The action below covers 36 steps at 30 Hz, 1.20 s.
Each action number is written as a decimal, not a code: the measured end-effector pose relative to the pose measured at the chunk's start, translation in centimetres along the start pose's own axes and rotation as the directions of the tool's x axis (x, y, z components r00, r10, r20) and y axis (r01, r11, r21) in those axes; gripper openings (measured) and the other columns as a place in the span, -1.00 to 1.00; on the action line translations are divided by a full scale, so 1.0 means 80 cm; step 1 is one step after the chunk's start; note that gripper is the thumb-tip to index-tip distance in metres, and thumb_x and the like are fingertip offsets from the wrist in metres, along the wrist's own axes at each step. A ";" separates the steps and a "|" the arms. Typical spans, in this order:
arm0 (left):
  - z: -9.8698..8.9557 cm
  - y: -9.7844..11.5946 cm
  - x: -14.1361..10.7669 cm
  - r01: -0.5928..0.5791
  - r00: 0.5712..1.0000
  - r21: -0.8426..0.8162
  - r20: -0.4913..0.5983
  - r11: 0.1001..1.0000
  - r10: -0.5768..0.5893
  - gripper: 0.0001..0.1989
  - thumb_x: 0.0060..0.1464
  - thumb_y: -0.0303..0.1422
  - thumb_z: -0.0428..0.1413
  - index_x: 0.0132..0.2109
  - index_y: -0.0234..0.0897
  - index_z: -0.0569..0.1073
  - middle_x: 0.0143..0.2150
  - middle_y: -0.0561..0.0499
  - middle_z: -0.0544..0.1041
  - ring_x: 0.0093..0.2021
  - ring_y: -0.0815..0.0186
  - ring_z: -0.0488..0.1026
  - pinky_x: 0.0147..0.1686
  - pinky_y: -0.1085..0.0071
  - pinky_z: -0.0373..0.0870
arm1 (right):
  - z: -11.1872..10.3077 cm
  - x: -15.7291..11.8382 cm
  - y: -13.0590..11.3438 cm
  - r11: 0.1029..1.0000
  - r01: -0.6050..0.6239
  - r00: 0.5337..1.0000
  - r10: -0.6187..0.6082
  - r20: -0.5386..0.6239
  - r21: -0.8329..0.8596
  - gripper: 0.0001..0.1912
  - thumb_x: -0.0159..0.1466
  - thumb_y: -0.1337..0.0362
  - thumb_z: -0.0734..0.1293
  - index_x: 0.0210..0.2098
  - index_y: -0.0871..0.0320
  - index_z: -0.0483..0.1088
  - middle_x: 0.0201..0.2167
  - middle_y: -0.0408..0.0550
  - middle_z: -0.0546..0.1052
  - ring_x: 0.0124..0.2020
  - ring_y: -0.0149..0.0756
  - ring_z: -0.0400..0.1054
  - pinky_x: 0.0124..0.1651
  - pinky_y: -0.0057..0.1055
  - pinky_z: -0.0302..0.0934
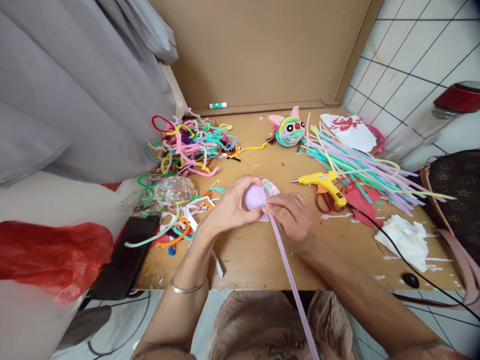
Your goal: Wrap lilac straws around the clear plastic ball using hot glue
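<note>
Near the middle of the table, my left hand [240, 202] is wrapped around a ball partly covered in rows of lilac pipe cleaner [255, 196]. A clear patch of the ball [270, 188] shows at its upper right. My right hand [292, 215] pinches a lilac pipe cleaner strand [287, 267] against the ball's right side. That strand's long free end hangs down toward my lap. My right fingertips hide the spot where strand and ball meet.
A yellow glue gun [322, 182] lies to the right, its black cord running off. Behind it is a fan of straight pipe cleaners [360, 160]. A finished animal-faced ball [290, 131] stands at the back. Tangled pipe cleaners [191, 142] and a clear ball [174, 190] lie left.
</note>
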<state>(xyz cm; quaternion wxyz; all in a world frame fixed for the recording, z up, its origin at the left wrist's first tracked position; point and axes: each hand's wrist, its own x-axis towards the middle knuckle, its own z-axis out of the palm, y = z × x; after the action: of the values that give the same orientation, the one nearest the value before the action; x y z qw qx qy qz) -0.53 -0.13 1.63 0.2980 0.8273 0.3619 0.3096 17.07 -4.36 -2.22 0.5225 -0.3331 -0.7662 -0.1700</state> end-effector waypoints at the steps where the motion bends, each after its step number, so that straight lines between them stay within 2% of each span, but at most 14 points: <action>1: 0.000 0.000 0.000 -0.003 1.000 0.002 0.001 1.000 0.003 -0.55 -0.13 -0.41 0.14 -0.02 -0.24 0.27 0.11 -0.12 0.41 0.11 0.14 0.39 0.17 0.20 0.27 | 0.000 0.000 -0.001 1.000 -0.001 1.000 0.001 -0.004 0.005 -0.93 0.28 0.42 0.30 -0.31 0.13 0.37 -0.33 -0.03 0.58 -0.29 -0.32 0.45 -0.27 -0.35 0.25; 14: 0.004 0.000 -0.001 -0.002 1.000 -0.011 0.005 1.000 0.003 -0.48 -0.11 -0.39 0.15 0.05 -0.23 0.25 0.12 -0.13 0.40 0.14 0.10 0.37 0.20 0.13 0.26 | 0.000 -0.001 -0.002 1.000 -0.020 1.000 0.020 0.008 -0.003 -0.90 0.25 0.46 0.32 -0.28 0.14 0.36 -0.30 0.00 0.59 -0.26 -0.29 0.47 -0.24 -0.32 0.28; 18: 0.004 -0.003 -0.001 -0.052 0.999 0.023 0.008 0.998 0.052 -0.43 -0.09 -0.40 0.14 0.12 -0.22 0.24 0.14 -0.13 0.39 0.18 0.10 0.34 0.23 0.12 0.23 | 0.000 -0.001 -0.002 1.000 -0.017 1.000 0.017 0.005 -0.008 -0.90 0.26 0.46 0.30 -0.28 0.16 0.36 -0.29 0.02 0.59 -0.25 -0.27 0.47 -0.24 -0.32 0.28; 22: 0.004 -0.003 0.000 -0.090 0.996 0.029 0.016 0.995 0.090 -0.50 -0.08 -0.40 0.13 0.07 -0.22 0.29 0.16 -0.13 0.38 0.20 0.11 0.33 0.24 0.12 0.21 | 0.000 0.000 -0.002 1.000 -0.011 1.000 0.011 -0.005 -0.009 -0.91 0.25 0.47 0.31 -0.29 0.17 0.37 -0.31 0.03 0.60 -0.28 -0.28 0.47 -0.27 -0.33 0.26; 36: 0.007 0.001 -0.001 -0.045 0.999 0.008 -0.013 0.999 0.045 -0.50 -0.11 -0.40 0.13 0.05 -0.23 0.27 0.14 -0.16 0.40 0.17 0.09 0.36 0.22 0.09 0.25 | 0.000 0.000 -0.004 0.998 -0.058 0.998 0.058 -0.005 0.009 -0.92 0.27 0.42 0.29 -0.29 0.14 0.41 -0.30 -0.03 0.60 -0.24 -0.31 0.48 -0.21 -0.34 0.29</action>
<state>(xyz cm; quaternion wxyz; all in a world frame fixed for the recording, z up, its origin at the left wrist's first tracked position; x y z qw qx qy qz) -0.16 -0.38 1.34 0.2851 0.8343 0.3465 0.3202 16.85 -4.58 -2.22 0.5307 -0.3526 -0.7555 -0.1522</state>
